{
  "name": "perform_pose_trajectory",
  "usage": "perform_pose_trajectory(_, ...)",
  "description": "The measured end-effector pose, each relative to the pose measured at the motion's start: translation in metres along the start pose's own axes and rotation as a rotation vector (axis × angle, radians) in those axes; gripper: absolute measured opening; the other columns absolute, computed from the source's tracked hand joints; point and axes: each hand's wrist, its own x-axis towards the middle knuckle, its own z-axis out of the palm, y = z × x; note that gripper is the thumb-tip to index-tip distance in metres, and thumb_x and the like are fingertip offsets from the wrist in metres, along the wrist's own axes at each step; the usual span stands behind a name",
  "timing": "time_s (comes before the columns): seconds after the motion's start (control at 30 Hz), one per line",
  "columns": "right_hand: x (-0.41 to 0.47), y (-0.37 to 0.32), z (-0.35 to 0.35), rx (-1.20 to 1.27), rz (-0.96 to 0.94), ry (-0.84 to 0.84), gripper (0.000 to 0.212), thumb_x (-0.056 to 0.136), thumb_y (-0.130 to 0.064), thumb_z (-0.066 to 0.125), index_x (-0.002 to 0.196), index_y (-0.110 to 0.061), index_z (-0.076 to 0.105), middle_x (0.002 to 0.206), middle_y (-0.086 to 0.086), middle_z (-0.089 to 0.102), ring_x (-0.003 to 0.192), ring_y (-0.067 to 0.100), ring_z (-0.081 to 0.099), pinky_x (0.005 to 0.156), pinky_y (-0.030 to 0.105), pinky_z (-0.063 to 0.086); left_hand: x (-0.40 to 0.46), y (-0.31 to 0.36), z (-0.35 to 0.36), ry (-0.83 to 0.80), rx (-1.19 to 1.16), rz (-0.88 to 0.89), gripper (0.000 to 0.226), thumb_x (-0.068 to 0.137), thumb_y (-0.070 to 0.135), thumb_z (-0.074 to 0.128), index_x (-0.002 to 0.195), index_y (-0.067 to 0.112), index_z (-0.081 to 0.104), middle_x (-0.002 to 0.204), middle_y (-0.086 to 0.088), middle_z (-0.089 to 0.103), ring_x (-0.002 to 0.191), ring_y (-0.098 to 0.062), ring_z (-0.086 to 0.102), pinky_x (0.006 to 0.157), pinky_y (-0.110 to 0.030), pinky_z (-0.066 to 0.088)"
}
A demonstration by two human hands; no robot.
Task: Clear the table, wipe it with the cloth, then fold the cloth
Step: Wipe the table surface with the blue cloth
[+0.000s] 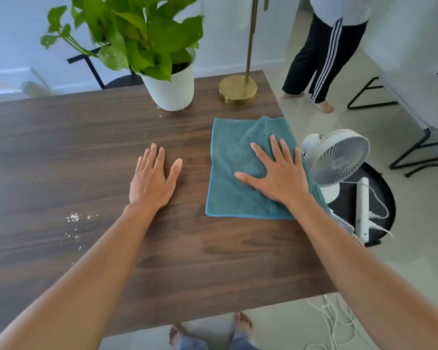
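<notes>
A teal cloth [234,188] lies spread flat on the dark wooden table [86,147], near its right edge, with its right side drooping over that edge. My right hand [278,173] rests flat on the cloth, fingers spread, pressing it down. To the left of the cloth, my left hand [152,178] lies palm down on the bare wood, fingers apart and holding nothing. White crumbs [74,218] are scattered on the table's left part.
A potted green plant in a white pot [172,89] and a brass lamp base [237,90] stand at the table's far edge. A white fan [336,157] and a power strip sit on a black stool at the right. Another person stands beyond. Chairs are at the right.
</notes>
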Motion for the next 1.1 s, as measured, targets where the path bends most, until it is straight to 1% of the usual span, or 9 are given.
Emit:
perform_pose_trajectory(0.13,-0.117,0.026,0.029,-0.04,-0.11,0.137,0.1,0.073,-0.102,0.022,0.158,-0.052,0.009,0.172,-0.002,0.002,0.158,0.022,0.0,0.126,0.054,0.004,-0.017,0.003,0.001,-0.006,-0.025,0.014,0.086,0.094,0.07,0.013,0.154,0.009,0.022,0.164,-0.005,0.011,0.151,-0.015,0.006,0.122,-0.029,0.001)
perform_pose_trajectory(0.2,-0.142,0.033,0.031,-0.061,-0.096,0.139,0.099,0.073,-0.102,0.023,0.158,-0.052,0.008,0.171,-0.001,0.002,0.158,0.023,0.0,0.126,0.055,0.004,-0.028,0.004,0.0,-0.006,-0.06,0.017,0.086,0.094,0.069,0.014,0.154,0.009,0.023,0.164,-0.003,0.012,0.151,-0.013,0.005,0.121,-0.027,0.0)
perform_pose_trajectory(0.33,-0.126,-0.019,0.03,-0.057,-0.067,0.064,0.104,0.068,-0.105,0.011,0.157,-0.053,0.003,0.171,0.003,-0.006,0.156,0.026,-0.012,0.124,0.056,-0.01,-0.052,-0.003,-0.006,0.006,-0.132,0.018,0.082,0.093,0.068,0.018,0.153,0.013,0.029,0.163,0.002,0.016,0.15,-0.009,0.008,0.119,-0.024,0.003)
perform_pose_trajectory(0.43,-0.102,-0.069,0.04,-0.015,-0.146,0.026,0.106,0.065,-0.106,0.011,0.156,-0.054,0.004,0.171,0.001,-0.007,0.156,0.024,-0.014,0.122,0.057,-0.013,-0.071,-0.018,-0.014,0.027,-0.152,0.011,0.08,0.092,0.068,0.019,0.152,0.016,0.032,0.163,0.006,0.018,0.149,-0.009,0.01,0.121,-0.032,0.014)
perform_pose_trajectory(0.5,-0.084,-0.076,0.036,0.008,-0.124,0.015,0.107,0.063,-0.107,0.013,0.156,-0.054,0.005,0.171,-0.003,-0.009,0.156,0.02,-0.014,0.123,0.055,-0.011,-0.082,-0.032,-0.021,0.048,-0.151,0.004,0.079,0.093,0.068,0.021,0.152,0.016,0.032,0.163,0.006,0.018,0.149,-0.009,0.01,0.121,-0.034,0.016)
perform_pose_trajectory(0.7,-0.117,-0.058,0.034,-0.069,0.06,0.038,0.109,0.065,-0.106,0.003,0.158,-0.05,0.003,0.171,-0.002,-0.006,0.157,0.021,-0.009,0.124,0.057,-0.006,-0.12,-0.088,-0.047,0.089,-0.133,-0.012,0.079,0.095,0.068,0.019,0.154,0.016,0.027,0.164,0.004,0.012,0.15,-0.009,0.006,0.12,-0.026,0.004)
perform_pose_trajectory(0.87,-0.177,-0.144,0.066,-0.047,-0.052,0.054,0.107,0.066,-0.105,0.007,0.158,-0.05,0.009,0.171,0.002,-0.003,0.157,0.026,-0.008,0.122,0.058,-0.011,-0.159,-0.15,-0.059,0.088,-0.091,-0.038,0.084,0.094,0.067,0.016,0.154,0.008,0.023,0.164,-0.003,0.01,0.151,-0.013,0.006,0.121,-0.027,-0.001)
perform_pose_trajectory(0.97,-0.149,-0.195,0.068,-0.014,-0.144,0.007,0.108,0.065,-0.106,0.009,0.158,-0.051,0.007,0.171,0.0,-0.008,0.156,0.024,-0.013,0.12,0.059,-0.016,-0.174,-0.183,-0.065,0.095,-0.049,-0.069,0.091,0.092,0.072,0.011,0.154,0.007,0.02,0.164,-0.005,0.009,0.151,-0.015,0.005,0.122,-0.031,0.001)
perform_pose_trajectory(1.1,-0.113,-0.177,0.051,-0.038,-0.034,-0.018,0.11,0.063,-0.107,0.009,0.158,-0.051,0.006,0.171,-0.006,-0.009,0.156,0.019,-0.012,0.121,0.059,-0.012,-0.177,-0.203,-0.072,0.075,-0.038,-0.096,0.093,0.09,0.074,0.007,0.155,0.008,0.015,0.165,-0.005,0.006,0.151,-0.014,0.002,0.122,-0.031,0.0)
